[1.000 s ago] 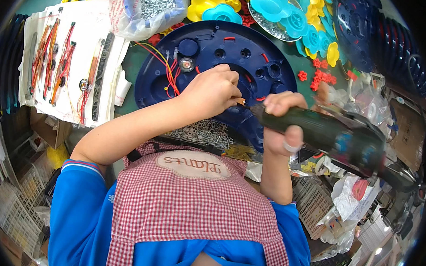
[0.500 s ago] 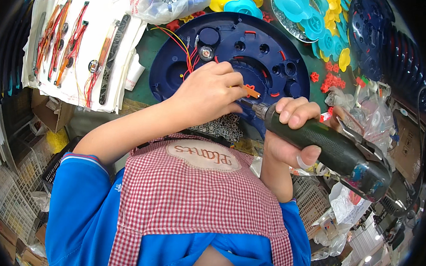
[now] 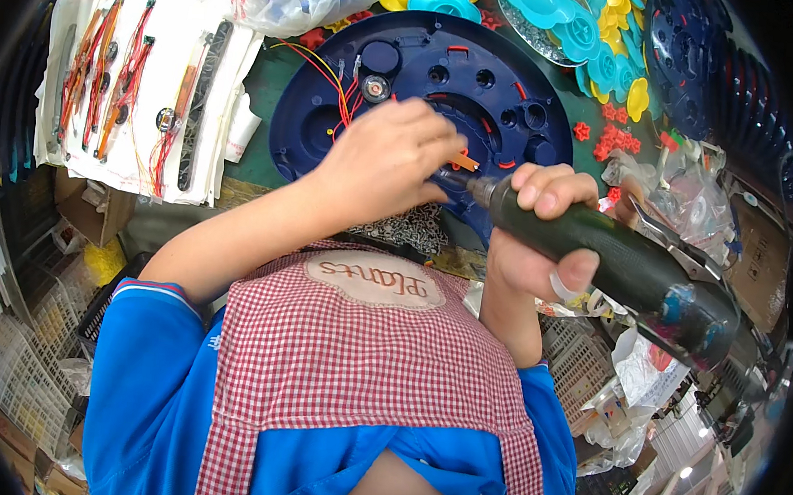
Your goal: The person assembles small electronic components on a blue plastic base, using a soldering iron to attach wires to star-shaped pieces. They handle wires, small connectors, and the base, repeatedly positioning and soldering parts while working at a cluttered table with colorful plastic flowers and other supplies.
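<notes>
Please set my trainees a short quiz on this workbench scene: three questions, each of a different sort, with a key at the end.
1. Short answer: What kind of tool does the right hand grip?

2. True or false: In this view, the left hand covers part of the dark blue plastic panel.

3. Fill in the blank: The small star-shaped pieces to the right of the panel are coloured ____.

Key:
1. A dark, handheld power driver, judging by its shape.
2. True.
3. Red.
</notes>
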Available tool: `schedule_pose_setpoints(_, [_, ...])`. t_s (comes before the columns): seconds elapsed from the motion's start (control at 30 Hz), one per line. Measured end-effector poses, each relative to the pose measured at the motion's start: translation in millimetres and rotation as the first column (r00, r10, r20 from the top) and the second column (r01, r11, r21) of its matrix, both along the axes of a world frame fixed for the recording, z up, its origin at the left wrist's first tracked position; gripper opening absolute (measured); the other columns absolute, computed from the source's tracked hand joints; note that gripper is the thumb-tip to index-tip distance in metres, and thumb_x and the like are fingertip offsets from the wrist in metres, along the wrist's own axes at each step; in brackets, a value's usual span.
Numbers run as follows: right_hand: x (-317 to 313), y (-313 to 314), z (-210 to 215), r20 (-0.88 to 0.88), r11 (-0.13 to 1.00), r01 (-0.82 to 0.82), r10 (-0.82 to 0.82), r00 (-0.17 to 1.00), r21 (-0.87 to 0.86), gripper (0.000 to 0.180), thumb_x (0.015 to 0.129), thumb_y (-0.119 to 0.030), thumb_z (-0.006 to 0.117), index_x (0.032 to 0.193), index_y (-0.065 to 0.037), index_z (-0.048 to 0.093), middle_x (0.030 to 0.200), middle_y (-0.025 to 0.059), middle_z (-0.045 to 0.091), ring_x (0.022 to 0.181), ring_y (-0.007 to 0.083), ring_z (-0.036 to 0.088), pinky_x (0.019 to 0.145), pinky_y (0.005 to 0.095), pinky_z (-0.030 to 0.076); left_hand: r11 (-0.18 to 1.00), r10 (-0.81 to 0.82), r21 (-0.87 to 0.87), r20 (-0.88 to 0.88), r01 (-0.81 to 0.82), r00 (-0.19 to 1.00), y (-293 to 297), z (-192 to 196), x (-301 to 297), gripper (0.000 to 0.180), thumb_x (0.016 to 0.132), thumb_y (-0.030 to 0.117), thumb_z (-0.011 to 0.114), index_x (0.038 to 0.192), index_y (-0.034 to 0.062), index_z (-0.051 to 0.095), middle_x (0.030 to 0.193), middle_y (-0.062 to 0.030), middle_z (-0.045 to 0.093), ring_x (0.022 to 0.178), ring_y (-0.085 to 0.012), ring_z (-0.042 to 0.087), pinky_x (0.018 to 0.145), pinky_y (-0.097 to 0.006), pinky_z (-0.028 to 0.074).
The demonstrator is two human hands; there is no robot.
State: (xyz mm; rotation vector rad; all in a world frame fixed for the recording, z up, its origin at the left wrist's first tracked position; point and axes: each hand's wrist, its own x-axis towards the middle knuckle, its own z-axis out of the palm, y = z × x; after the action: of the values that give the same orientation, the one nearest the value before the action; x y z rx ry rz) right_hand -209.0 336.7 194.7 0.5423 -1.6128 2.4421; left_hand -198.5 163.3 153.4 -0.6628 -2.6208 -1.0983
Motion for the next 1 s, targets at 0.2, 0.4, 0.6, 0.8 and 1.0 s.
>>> schedule_pose_setpoints(0.2, [-11, 0, -19, 0.033, 0.981, 0.033, -0.041, 0.999, 0.192, 0.08, 0.078, -0.055, 0.077, 0.117, 0.002, 0.034, 0.079, 0.0091, 0.06, 0.074, 0.0196, 0.06, 0.075, 0.0353, 0.052, 0.981, 0.028, -0.191, -0.042, -0.035, 0.999, -12, -24, -8, 0.016, 0.066, 0.016, 0.075, 0.08, 0.0081, 0.075, 0.096, -0.0012, 0.062, 0.094, -0.0181, 0.058, 0.081, -0.032, 0.05])
schedule_pose_setpoints(0.4, [-11, -10, -30, -0.019, 0.991, 0.017, -0.014, 1.0, 0.136, 0.081, 0.081, -0.043, 0.079, 0.131, -0.002, 0.031, 0.08, 0.011, 0.061, 0.076, 0.022, 0.062, 0.075, 0.0361, 0.054, 0.985, 0.029, -0.17, 0.008, -0.027, 1.0, -12, -22, -11, 0.02, 0.066, 0.015, 0.078, 0.084, 0.0084, 0.076, 0.102, -0.0009, 0.06, 0.094, -0.0194, 0.058, 0.082, -0.032, 0.051])
schedule_pose_setpoints(0.6, [-17, -9, -28, -0.017, 0.988, -0.077, 0.08, 0.997, 0.137, 0.089, 0.081, -0.045, 0.079, 0.135, 0.002, 0.027, 0.08, 0.0103, 0.061, 0.073, 0.0215, 0.062, 0.073, 0.0352, 0.055, 0.987, 0.043, -0.157, -0.004, -0.043, 0.999, -13, -24, -11, 0.019, 0.067, 0.016, 0.078, 0.084, 0.0091, 0.077, 0.1, 0.0004, 0.06, 0.093, -0.0186, 0.057, 0.081, -0.032, 0.052])
schedule_pose_setpoints(0.8, [-19, -11, -25, 0.0, 0.998, 0.014, -0.014, 1.0, 0.055, 0.087, 0.08, -0.041, 0.079, 0.135, 0.002, 0.027, 0.08, 0.0104, 0.06, 0.072, 0.0198, 0.061, 0.071, 0.0346, 0.055, 0.992, 0.033, -0.122, 0.002, -0.032, 0.999, -15, -25, -11, 0.018, 0.068, 0.017, 0.078, 0.085, 0.0097, 0.077, 0.098, 0.002, 0.061, 0.092, -0.0175, 0.057, 0.08, -0.031, 0.052])
schedule_pose_setpoints(1.0, [-18, -14, -35, -0.053, 0.994, -0.068, 0.073, 0.996, 0.09, 0.081, 0.081, -0.04, 0.078, 0.132, 0.0, 0.03, 0.082, 0.011, 0.061, 0.075, 0.0216, 0.061, 0.074, 0.0354, 0.054, 0.981, 0.051, -0.187, 0.023, -0.046, 0.998, -13, -24, -12, 0.018, 0.069, 0.017, 0.078, 0.085, 0.0097, 0.077, 0.101, 0.0022, 0.061, 0.094, -0.0173, 0.057, 0.08, -0.031, 0.052])
